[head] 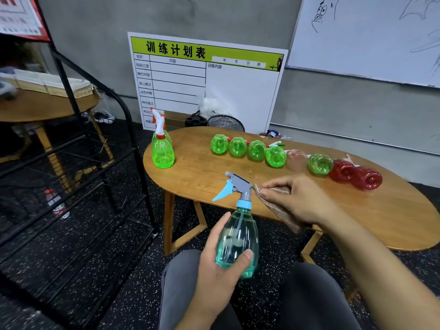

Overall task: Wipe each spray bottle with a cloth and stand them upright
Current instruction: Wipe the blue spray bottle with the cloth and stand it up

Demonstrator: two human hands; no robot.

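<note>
On oval wooden table (357,217): 8 bottles lying | left hand (219,265) grips teal bottle (237,244) | right hand (295,198) pinches cloth (283,215)

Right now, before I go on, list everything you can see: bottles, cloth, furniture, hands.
Teal bottle: one, grey-blue sprayer, held upright above the lap, off the table.
Upright bottle: at least one, green, table's left end; a second sprayer shows behind it.
Lying bottles: five green, one pale pink, two red, in a row across the table.
Cloth: one, brown, beside the sprayer.
Table: one, wooden, oval.
Board: one, white with green header, against the wall.
Rack: one, black metal, at left.
Whiteboard: one, upper right.
Left hand: grips the teal bottle.
Right hand: holds the cloth.
</note>
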